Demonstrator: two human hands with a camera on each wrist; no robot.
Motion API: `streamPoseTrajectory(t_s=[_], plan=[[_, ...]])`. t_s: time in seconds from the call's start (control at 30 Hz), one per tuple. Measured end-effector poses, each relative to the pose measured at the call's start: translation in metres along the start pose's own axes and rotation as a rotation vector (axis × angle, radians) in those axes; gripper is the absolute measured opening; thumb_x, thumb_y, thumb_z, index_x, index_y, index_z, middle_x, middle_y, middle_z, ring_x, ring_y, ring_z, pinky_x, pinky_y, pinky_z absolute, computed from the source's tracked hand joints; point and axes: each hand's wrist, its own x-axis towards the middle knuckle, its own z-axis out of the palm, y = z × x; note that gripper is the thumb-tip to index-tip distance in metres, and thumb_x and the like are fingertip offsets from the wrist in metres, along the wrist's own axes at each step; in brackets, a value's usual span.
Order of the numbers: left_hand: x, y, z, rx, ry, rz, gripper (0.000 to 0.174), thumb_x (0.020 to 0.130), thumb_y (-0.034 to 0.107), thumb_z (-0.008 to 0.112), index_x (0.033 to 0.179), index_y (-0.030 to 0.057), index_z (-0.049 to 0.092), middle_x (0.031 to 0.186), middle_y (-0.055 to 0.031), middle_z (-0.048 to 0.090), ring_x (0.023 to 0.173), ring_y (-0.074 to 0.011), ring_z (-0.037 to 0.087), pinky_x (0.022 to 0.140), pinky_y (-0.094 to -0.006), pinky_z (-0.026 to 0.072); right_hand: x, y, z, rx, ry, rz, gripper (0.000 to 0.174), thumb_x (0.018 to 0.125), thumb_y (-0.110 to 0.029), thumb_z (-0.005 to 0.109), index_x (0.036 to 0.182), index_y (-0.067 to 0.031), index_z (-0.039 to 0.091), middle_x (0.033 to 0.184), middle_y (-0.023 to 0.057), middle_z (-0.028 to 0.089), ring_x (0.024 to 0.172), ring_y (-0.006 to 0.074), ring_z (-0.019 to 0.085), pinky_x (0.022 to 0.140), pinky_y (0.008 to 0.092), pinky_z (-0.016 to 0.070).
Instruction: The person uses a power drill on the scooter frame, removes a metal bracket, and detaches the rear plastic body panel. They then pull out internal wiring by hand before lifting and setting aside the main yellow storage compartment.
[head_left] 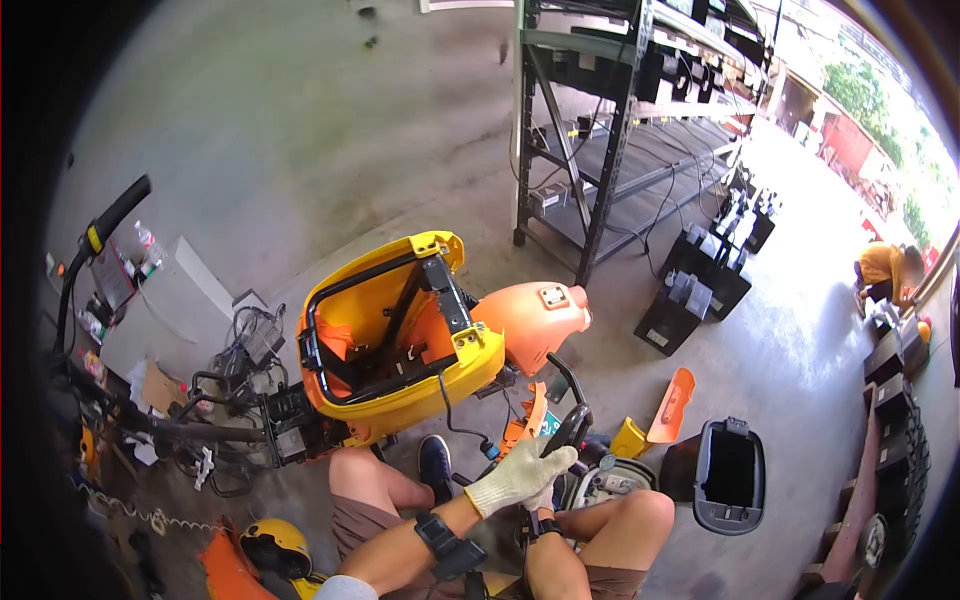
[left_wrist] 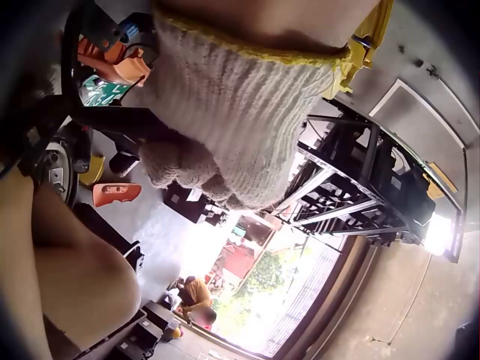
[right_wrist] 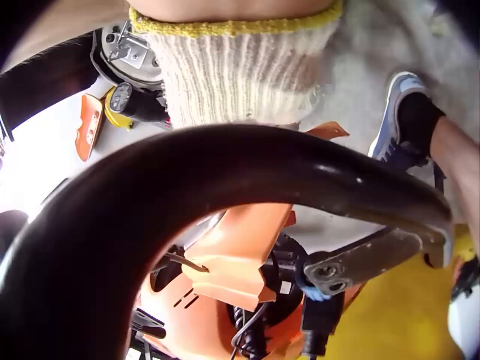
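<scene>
Lower centre, head view: left hand, fingers curled round black bar; right hand's fingers I cannot tell; steady grip advised.

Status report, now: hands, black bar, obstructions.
Left hand gripping black bar. Right hand alongside, fingers hidden behind bar. Bar curved, bracket at one end. Orange panel nearby, clear of hands.

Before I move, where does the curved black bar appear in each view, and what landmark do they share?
Head: the curved black bar is right of center, below mid-height, at the left hand.
Left wrist: the bar is upper left, partly hidden by that hand.
Right wrist: the bar arches large across the picture.
Shared landmark: the loose orange panel on the floor.
</scene>
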Motion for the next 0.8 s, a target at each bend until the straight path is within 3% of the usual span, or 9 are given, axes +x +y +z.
streamPoseTrajectory(t_s=[0.07, 0.1, 0.3, 0.37, 0.4, 0.57, 0.67, 0.77, 0.8], plan=[[0.009, -0.010, -0.004, 0.077, -0.018, -0.052, 0.029, 0.093, 0.029, 0.064, 0.075, 0.0061, 0.059, 0.066, 0.0023, 0.057, 0.054, -0.0065, 0.052, 0.050, -0.0256, 0.0428, 0.002, 0.020, -0.007, -0.118, 0.009, -0.016, 0.030, 0.104, -0.030, 0.049, 0.116, -0.0051, 0.060, 0.113, 0.0101, 0.066, 0.105, 0.0214, 0.063, 0.093, 0.0393, 0.0495], [0.021, -0.032, -0.005, 0.082, 0.014, 0.044, 0.029, 0.093, 0.030, 0.064, 0.076, 0.0059, 0.060, 0.065, 0.0023, 0.056, 0.053, -0.0066, 0.052, 0.049, -0.0255, 0.0422, 0.001, 0.028, -0.007, -0.177, 0.015, -0.018, 0.030, 0.104, -0.031, 0.049, 0.116, -0.0051, 0.060, 0.113, 0.0103, 0.066, 0.105, 0.0215, 0.063, 0.093, 0.0393, 0.0494], [0.056, -0.049, -0.005, 0.198, 0.031, -0.056, 0.030, 0.095, 0.030, 0.063, 0.078, 0.0062, 0.060, 0.062, 0.0014, 0.055, 0.048, -0.0076, 0.051, 0.044, -0.0262, 0.0394, -0.006, 0.078, -0.044, -0.553, 0.115, -0.053, 0.032, 0.105, -0.032, 0.048, 0.117, -0.0052, 0.059, 0.114, 0.0110, 0.065, 0.106, 0.0219, 0.063, 0.095, 0.0393, 0.0489], [0.066, -0.059, -0.010, 0.231, -0.014, -0.205, 0.034, 0.096, 0.038, 0.062, 0.088, 0.0042, 0.062, 0.071, 0.0021, 0.054, 0.068, -0.0068, 0.052, 0.061, -0.0273, 0.0446, 0.002, 0.112, -0.066, -0.691, 0.144, -0.058, 0.032, 0.105, -0.033, 0.048, 0.117, -0.0052, 0.059, 0.114, 0.0112, 0.065, 0.107, 0.0220, 0.063, 0.095, 0.0393, 0.0488], [0.072, -0.065, -0.008, 0.236, -0.026, -0.217, 0.034, 0.096, 0.038, 0.062, 0.088, 0.0042, 0.062, 0.071, 0.0021, 0.054, 0.068, -0.0068, 0.052, 0.061, -0.0273, 0.0446, 0.001, 0.092, -0.036, -0.099, 0.270, 0.011, 0.036, 0.102, -0.039, 0.047, 0.111, -0.0077, 0.062, 0.100, 0.0095, 0.067, 0.091, 0.0210, 0.066, 0.079, 0.0370, 0.0531], [0.090, -0.086, -0.005, 0.325, -0.014, -0.222, 0.040, 0.095, 0.043, 0.063, 0.091, 0.0030, 0.062, 0.068, 0.0004, 0.056, 0.063, -0.0102, 0.054, 0.057, -0.0300, 0.0459, 0.004, 0.091, -0.039, 0.073, 0.423, 0.095, 0.037, 0.102, -0.040, 0.046, 0.109, -0.0081, 0.063, 0.096, 0.0082, 0.067, 0.085, 0.0204, 0.065, 0.074, 0.0360, 0.0522], [0.101, -0.096, -0.004, 0.489, -0.044, -0.181, 0.048, 0.093, 0.051, 0.060, 0.090, 0.0033, 0.061, 0.070, -0.0035, 0.058, 0.067, -0.0140, 0.056, 0.063, -0.0332, 0.0478, 0.008, 0.097, -0.049, 0.179, 0.517, 0.140, 0.037, 0.101, -0.041, 0.046, 0.108, -0.0083, 0.063, 0.093, 0.0073, 0.067, 0.081, 0.0200, 0.065, 0.070, 0.0352, 0.0515], [0.106, -0.102, -0.003, 0.446, -0.042, -0.151, 0.048, 0.093, 0.051, 0.060, 0.092, 0.0029, 0.061, 0.071, -0.0046, 0.059, 0.068, -0.0162, 0.059, 0.064, -0.0348, 0.0489, 0.012, 0.102, -0.060, 0.280, 0.603, 0.164, 0.038, 0.100, -0.041, 0.046, 0.107, -0.0086, 0.063, 0.090, 0.0064, 0.067, 0.077, 0.0196, 0.064, 0.066, 0.0344, 0.0508], [0.109, -0.104, -0.003, 0.555, -0.019, -0.208, 0.047, 0.094, 0.048, 0.060, 0.097, 0.0014, 0.061, 0.078, -0.0115, 0.064, 0.075, -0.0241, 0.065, 0.071, -0.0390, 0.0510, 0.013, 0.103, -0.063, 0.314, 0.629, 0.171, 0.038, 0.100, -0.042, 0.046, 0.106, -0.0087, 0.064, 0.089, 0.0061, 0.066, 0.075, 0.0194, 0.064, 0.064, 0.0342, 0.0505]])
